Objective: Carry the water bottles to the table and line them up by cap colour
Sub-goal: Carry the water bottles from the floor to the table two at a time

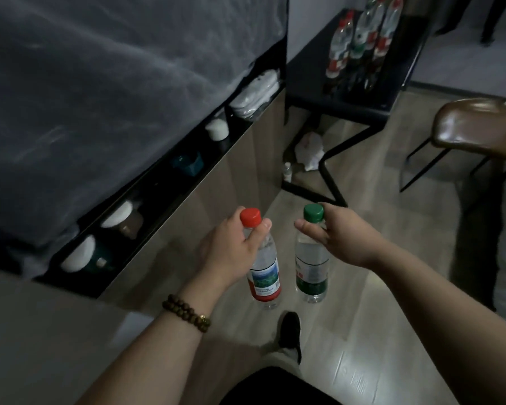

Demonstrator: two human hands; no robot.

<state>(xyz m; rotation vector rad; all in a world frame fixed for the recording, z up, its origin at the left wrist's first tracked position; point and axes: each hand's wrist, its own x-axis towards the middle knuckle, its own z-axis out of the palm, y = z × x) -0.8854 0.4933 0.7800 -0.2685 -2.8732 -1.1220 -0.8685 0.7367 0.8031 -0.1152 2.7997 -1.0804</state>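
**Carrying stage, two bottles in transit.** The left hand (pixel 234 244), beaded bracelet (pixel 186 312) at the wrist, has its fingers curled round the neck of the red-cap bottle (pixel 265 267) just under the cap. Beside it, and apart from it, hangs the green-cap bottle (pixel 311 267), pinched at the neck between thumb and fingers of the right hand (pixel 338 232). Both bottles are upright and clear of the floor (pixel 371 331), level with each other, with one shoe (pixel 289 331) below them.

**Progress.** A cluster of bottles (pixel 360 45) already stands near the far edge of the worktop (pixel 304 74), well apart from the hands, at upper right. Red and green labels show among them, but the caps are dim or cut off by the frame — whether they are ordered by colour cannot be told. Judged from this, the task is partly done: these two have yet to reach the worktop, and the lining-up by cap colour remains.

**Surface and room.** At left is a bed (pixel 100 83) under a grey cover, with white-lidded jars (pixel 117 213) in a row along its side. The floor is pale wood-pattern plank. The worktop is dark on a black angled frame, with crumpled paper (pixel 310 150) beneath it. At right stands a brown chair (pixel 473 124) — close to the worktop's near right corner. The light is low throughout.
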